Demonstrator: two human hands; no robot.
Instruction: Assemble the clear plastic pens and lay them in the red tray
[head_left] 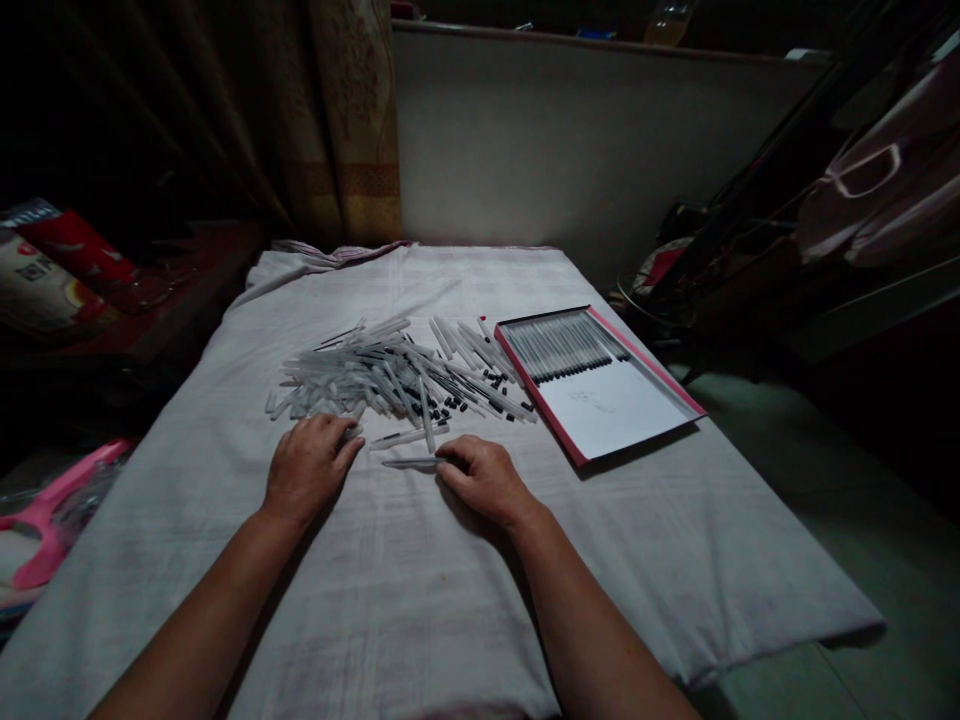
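Note:
My right hand pinches one end of a slim pen, which lies level just above the cloth and points left. My left hand is closed at the near left edge of a pile, its thumb and fingers round a small pale piece that looks like a pen cap. The pile holds many clear pen barrels, caps and dark refills. Small black plugs are scattered on its right side. Two pale barrels lie crossed between my hands.
To the right is a shallow red-edged box with a row of black-tipped pens along its far side. A white cloth covers the table. At left are a pink-handled object and a side table with packages.

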